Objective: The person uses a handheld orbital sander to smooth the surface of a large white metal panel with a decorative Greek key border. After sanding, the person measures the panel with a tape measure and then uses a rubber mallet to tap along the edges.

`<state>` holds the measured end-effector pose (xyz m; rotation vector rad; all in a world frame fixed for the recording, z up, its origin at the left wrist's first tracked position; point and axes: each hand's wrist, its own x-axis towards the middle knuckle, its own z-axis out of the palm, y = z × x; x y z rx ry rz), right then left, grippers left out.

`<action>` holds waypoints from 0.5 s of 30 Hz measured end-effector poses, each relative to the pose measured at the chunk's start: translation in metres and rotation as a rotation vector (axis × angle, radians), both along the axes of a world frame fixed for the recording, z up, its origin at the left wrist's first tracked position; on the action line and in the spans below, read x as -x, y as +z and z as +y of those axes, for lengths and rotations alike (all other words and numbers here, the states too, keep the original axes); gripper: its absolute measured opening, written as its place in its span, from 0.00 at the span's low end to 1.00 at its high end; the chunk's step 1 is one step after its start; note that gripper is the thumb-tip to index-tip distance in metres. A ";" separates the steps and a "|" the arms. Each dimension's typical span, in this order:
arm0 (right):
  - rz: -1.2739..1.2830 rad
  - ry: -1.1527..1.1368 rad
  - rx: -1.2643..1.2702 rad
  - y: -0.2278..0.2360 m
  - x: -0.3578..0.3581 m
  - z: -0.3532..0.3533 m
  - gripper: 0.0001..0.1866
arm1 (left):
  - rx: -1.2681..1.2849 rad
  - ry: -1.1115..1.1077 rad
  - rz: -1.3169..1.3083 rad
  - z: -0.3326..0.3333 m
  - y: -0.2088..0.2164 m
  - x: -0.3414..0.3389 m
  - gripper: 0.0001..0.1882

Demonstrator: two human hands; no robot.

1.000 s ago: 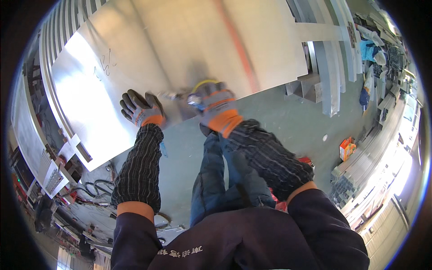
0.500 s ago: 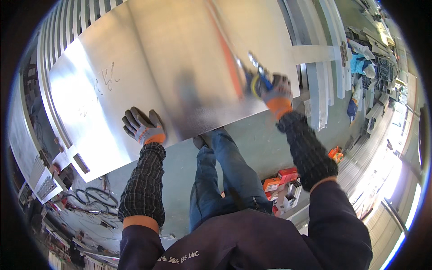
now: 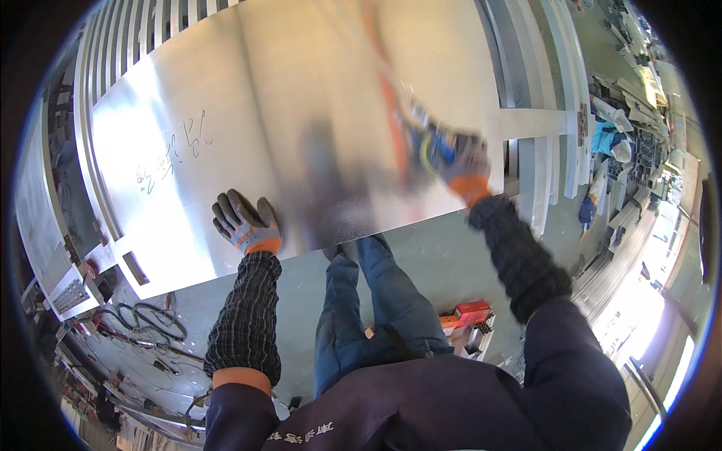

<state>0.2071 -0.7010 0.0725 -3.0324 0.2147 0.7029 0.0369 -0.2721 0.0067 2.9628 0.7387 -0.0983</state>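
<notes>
A large shiny metal sheet (image 3: 301, 90) lies in front of me, with dark handwritten marks on its left part. My left hand (image 3: 246, 220), in a grey and orange work glove, rests on the sheet near its front edge, fingers spread. At the right, my gloved right hand (image 3: 466, 161) is closed around a blue hand-held air tool (image 3: 438, 148) with a yellow ring and a silvery fitting. Motion blurs this tool, and its underside is hidden. A pale blurred line runs from its fitting toward the far edge, beside an orange streak that may be its reflection.
Metal slats (image 3: 113, 52) support the sheet on the left, and frame bars (image 3: 535, 122) stick out at the right. Black cables (image 3: 147, 323) lie on the floor at lower left. A red box (image 3: 472, 313) stands right of my legs. Stacked profiles (image 3: 617, 248) fill the far right.
My right hand and the tool have shifted slightly toward me. My left hand stays flat on the sheet, while the whole view has moved a little.
</notes>
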 end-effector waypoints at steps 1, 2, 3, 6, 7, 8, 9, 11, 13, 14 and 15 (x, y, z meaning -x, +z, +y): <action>-0.258 0.276 0.079 -0.004 0.052 -0.018 0.40 | 0.000 -0.007 0.015 -0.004 0.001 -0.003 0.44; -0.056 0.224 0.003 0.014 0.074 -0.005 0.43 | -0.015 -0.004 0.039 -0.003 0.002 -0.001 0.44; -0.080 0.305 0.019 0.006 0.107 -0.013 0.47 | 0.003 0.000 0.044 -0.005 0.003 -0.005 0.43; 0.095 0.403 -0.040 0.016 0.122 0.007 0.47 | 0.028 0.003 0.005 -0.006 0.001 -0.005 0.43; -0.008 0.436 -0.041 0.024 0.110 0.017 0.44 | 0.023 0.008 0.019 -0.005 0.001 -0.005 0.43; -0.043 0.416 -0.090 0.023 0.090 0.020 0.42 | 0.019 0.008 0.037 -0.003 0.001 -0.004 0.44; -0.076 0.392 -0.138 0.013 0.064 0.022 0.41 | 0.016 0.004 0.057 -0.002 0.001 -0.003 0.44; -0.131 0.370 0.024 0.007 0.002 0.031 0.38 | 0.017 0.030 0.086 0.000 0.002 -0.001 0.45; -0.476 0.274 0.191 -0.048 -0.066 -0.008 0.44 | 0.046 0.002 0.073 -0.006 0.003 -0.009 0.45; -0.293 0.179 0.104 -0.031 -0.120 0.014 0.47 | 0.028 0.010 0.072 -0.001 0.002 -0.002 0.45; -0.472 0.165 0.108 -0.042 -0.163 0.000 0.48 | 0.036 -0.012 0.052 -0.002 0.001 -0.007 0.45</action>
